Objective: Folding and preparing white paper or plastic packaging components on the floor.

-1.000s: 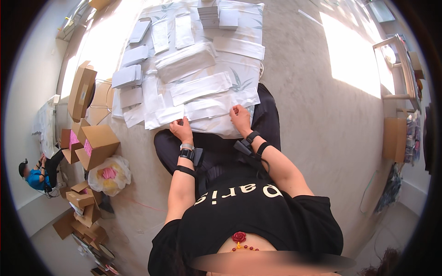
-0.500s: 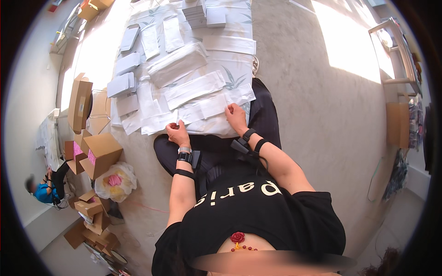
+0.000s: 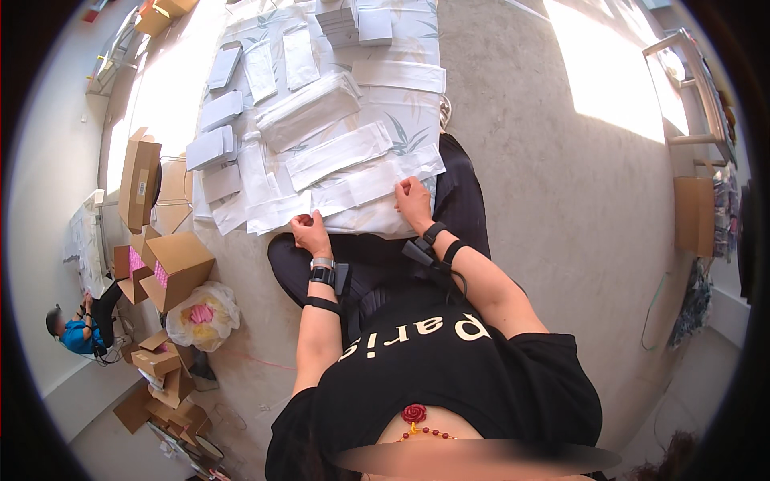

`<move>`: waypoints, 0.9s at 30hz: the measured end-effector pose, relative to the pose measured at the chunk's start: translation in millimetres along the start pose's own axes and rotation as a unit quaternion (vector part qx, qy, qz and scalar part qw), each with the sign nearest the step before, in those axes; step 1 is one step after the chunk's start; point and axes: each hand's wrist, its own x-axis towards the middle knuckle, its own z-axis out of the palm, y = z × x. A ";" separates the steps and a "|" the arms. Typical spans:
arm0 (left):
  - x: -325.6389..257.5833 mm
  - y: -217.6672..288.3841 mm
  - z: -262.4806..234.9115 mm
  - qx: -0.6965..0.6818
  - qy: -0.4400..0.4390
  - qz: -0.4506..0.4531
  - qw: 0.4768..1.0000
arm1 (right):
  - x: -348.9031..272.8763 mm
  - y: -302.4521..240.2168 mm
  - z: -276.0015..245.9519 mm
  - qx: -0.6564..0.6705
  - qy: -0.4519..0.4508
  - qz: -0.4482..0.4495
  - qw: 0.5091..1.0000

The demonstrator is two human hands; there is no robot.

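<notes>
A long, flat white sleeve (image 3: 353, 191), thin like paper or film, lies slanted across the near edge of the cloth-covered table (image 3: 377, 227). My left hand (image 3: 310, 232) is at its near left end, thumb and fingers pinched together at the white edge. At the right part of the same strip, my right hand (image 3: 413, 202) has its fingers curled and closed on the edge. Just beyond lies another white sleeve (image 3: 341, 155), and past it a thicker pile of white sleeves (image 3: 309, 111). What exactly sits between my fingertips is partly hidden.
Stacks of pale flat boxes or cards (image 3: 212, 148) line the table's left side, with a taller stack (image 3: 337, 24) at the far end. Open cardboard boxes (image 3: 180, 268) and a plastic bag (image 3: 202, 316) stand left on the floor. Another person (image 3: 80, 333) sits far left.
Both hands stay at almost the same places. My right hand has shifted very slightly away from me; the sleeves look unmoved.
</notes>
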 end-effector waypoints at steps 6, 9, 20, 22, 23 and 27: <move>-0.5 -0.6 -0.8 0.009 0.001 0.009 1.000 | 1.0 -0.6 -0.6 0.014 -0.008 0.012 1.000; -0.6 -0.4 -0.5 0.013 0.000 0.012 1.000 | 0.7 -2.0 -1.7 0.018 -0.010 0.018 1.000; -2.3 2.7 -1.6 0.045 0.009 0.033 0.998 | -0.4 -6.1 -1.7 0.025 -0.005 0.019 0.999; -3.0 3.5 -2.3 0.042 0.002 0.028 0.999 | -0.5 -6.6 -1.7 0.032 -0.006 0.022 0.999; -3.1 3.9 -2.4 0.042 0.002 0.028 0.999 | -0.4 -6.8 -1.6 0.032 -0.006 0.022 0.999; -3.1 5.8 -4.5 0.056 -0.001 0.021 0.998 | 0.6 -7.1 -0.8 0.025 -0.005 0.017 1.000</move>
